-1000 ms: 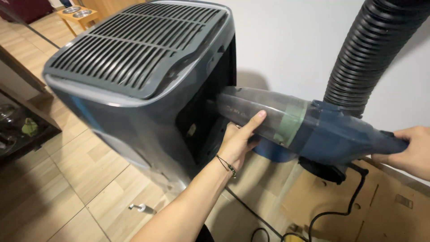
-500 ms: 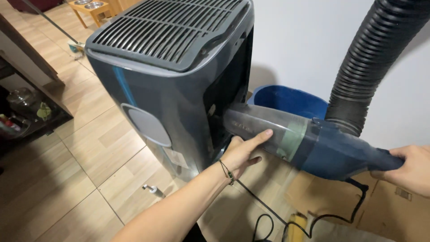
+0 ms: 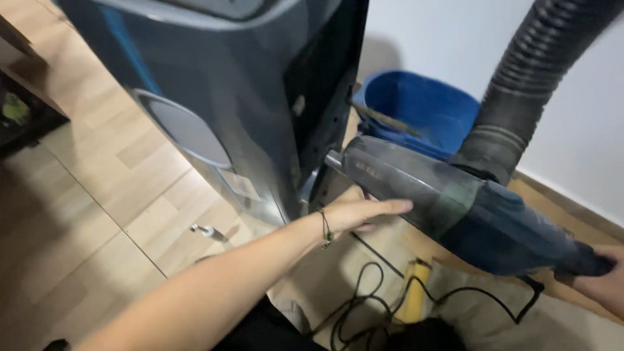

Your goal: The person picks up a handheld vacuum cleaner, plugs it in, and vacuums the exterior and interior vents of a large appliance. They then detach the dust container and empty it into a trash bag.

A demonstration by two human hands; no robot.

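- Fingers (image 3: 390, 207) of the left hand (image 3: 357, 213) lie straight and together, flat under the clear front of the vacuum (image 3: 455, 205); they prop it from below and do not wrap it.
- Right hand (image 3: 601, 283) sits at the frame's lower right edge, at the vacuum's rear grip. Mostly cut off, so I cannot tell how its fingers close.
- Vacuum: hand-held, dark blue body, tilted nose-up to the left. Its nozzle tip sits just beside the lower rear edge of the unit (image 3: 247, 97), a tall dark appliance; contact not resolvable.
- Landmark is the vacuum. Hose (image 3: 520, 91), black and ribbed, rises behind its body. Blue bucket (image 3: 422, 107) stands behind it, against the wall. Cord (image 3: 390, 305) loops on the floor below it, with a yellow object beside the loops.
- Risk, my judgement: the flat left hand gives weak side control; a jolt could slide the nose off the fingers and knock it against the unit's edge.
- Risk: the slack cord lies near the left forearm and could snag on a pull.
- Risk: the hose stands close behind the vacuum's body; a lift could bump it.
- Pose: left forearm reaches in from the lower left, wrist level, palm turned up, thin bracelet (image 3: 324, 229) at the wrist.
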